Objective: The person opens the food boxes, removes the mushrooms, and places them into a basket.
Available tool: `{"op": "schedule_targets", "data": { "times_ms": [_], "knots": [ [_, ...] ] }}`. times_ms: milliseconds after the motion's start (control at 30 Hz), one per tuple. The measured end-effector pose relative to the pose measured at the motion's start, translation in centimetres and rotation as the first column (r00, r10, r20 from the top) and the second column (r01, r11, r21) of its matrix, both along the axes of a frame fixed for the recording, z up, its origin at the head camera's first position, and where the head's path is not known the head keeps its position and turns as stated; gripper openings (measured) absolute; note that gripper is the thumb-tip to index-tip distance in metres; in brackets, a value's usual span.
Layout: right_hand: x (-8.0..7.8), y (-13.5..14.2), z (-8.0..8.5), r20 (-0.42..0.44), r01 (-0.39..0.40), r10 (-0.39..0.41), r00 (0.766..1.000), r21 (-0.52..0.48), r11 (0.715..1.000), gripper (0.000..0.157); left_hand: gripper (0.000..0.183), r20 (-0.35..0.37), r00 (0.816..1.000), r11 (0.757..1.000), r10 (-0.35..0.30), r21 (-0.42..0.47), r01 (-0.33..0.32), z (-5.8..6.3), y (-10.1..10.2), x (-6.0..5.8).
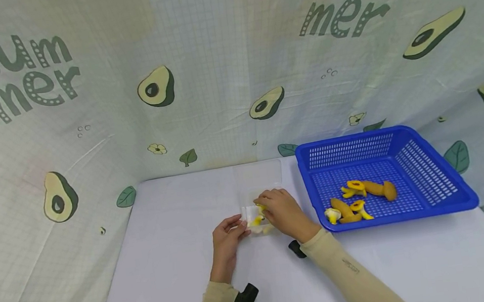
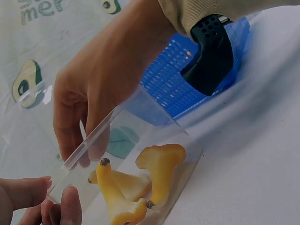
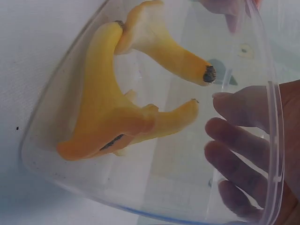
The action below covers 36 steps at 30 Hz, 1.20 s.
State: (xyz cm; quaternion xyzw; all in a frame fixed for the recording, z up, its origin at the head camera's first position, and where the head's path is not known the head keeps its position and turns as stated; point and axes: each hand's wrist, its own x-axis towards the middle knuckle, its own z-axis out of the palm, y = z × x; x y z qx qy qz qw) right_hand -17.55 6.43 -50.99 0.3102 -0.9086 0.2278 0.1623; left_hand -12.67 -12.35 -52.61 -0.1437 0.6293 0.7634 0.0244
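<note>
A clear plastic box [image 1: 258,229] stands on the table with several yellow toy mushrooms [image 2: 161,171] lying inside. At its left side my left hand [image 1: 228,242] pinches the wall between thumb and fingers, plain in the left wrist view. My right hand [image 1: 284,211] reaches over the box from the right. Through the clear wall in the right wrist view, the right fingers [image 3: 239,154] are spread near the mushroom stems, with nothing seen between them. A transparent lid [image 1: 258,174] lies raised back behind the box.
To the right stands a blue basket [image 1: 453,207] holding brown mushrooms [image 1: 377,188], yellow pieces [image 1: 356,186] and a whitish-yellow piece [image 1: 333,215]. The white table [image 1: 169,262] meets a printed curtain [image 1: 210,48] at the back. Black wrist mounts [image 1: 246,295] sit under both sleeves.
</note>
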Motion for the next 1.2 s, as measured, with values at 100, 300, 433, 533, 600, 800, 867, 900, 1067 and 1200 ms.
{"op": "schedule_targets", "data": {
  "times_ms": [100, 300, 433, 533, 600, 800, 867, 900, 1067, 1200],
  "knots": [
    [-0.1, -0.1, 0.1, 0.015, 0.000, 0.000, 1.000, 0.015, 1.000, 0.030, 0.041, 0.008, 1.000, 1.000, 0.003, 0.002, -0.003, 0.1, 0.1, 0.0],
    [-0.2, -0.2, 0.3, 0.072, 0.004, -0.009, 0.997, 0.062, 0.998, 0.029, 0.040, 0.005, 1.000, 1.000, 0.005, 0.000, -0.005, -0.2, 0.1, 0.0],
    [-0.3, -0.3, 0.5, 0.105, -0.001, -0.008, 0.994, 0.079, 0.997, 0.028, 0.040, 0.011, 1.000, 1.000, 0.005, -0.006, -0.005, -0.2, 0.1, 0.0],
    [-0.3, -0.3, 0.7, 0.117, -0.003, -0.007, 0.993, 0.085, 0.996, 0.026, 0.040, 0.015, 1.000, 1.000, 0.004, -0.006, -0.004, -0.3, 0.0, 0.0],
    [-0.3, -0.3, 0.7, 0.116, -0.003, -0.007, 0.993, 0.090, 0.996, 0.025, 0.040, 0.015, 1.000, 1.000, 0.004, -0.003, -0.004, -0.3, 0.0, 0.0],
    [-0.6, -0.4, 0.7, 0.138, -0.004, -0.009, 0.990, 0.093, 0.996, 0.020, 0.039, 0.016, 1.000, 1.000, 0.009, 0.000, -0.009, -0.4, 0.0, -0.1],
    [-0.7, -0.5, 0.8, 0.153, -0.005, -0.010, 0.988, 0.094, 0.996, 0.020, 0.039, 0.018, 1.000, 1.000, 0.010, -0.004, -0.010, -0.4, 0.0, -0.1],
    [-0.7, -0.6, 0.8, 0.159, -0.006, -0.009, 0.987, 0.096, 0.995, 0.020, 0.039, 0.018, 1.000, 1.000, 0.011, -0.006, -0.011, -0.4, 0.1, -0.1],
    [-1.1, -0.7, 1.0, 0.187, -0.015, -0.002, 0.982, 0.090, 0.996, 0.022, 0.038, 0.013, 1.000, 1.000, 0.014, -0.003, -0.014, -0.5, 0.1, -0.2],
    [-1.3, -0.8, 1.1, 0.210, -0.027, 0.007, 0.978, 0.089, 0.996, 0.026, 0.038, 0.013, 1.000, 1.000, 0.016, -0.002, -0.016, -0.5, 0.1, -0.1]
  ]
}}
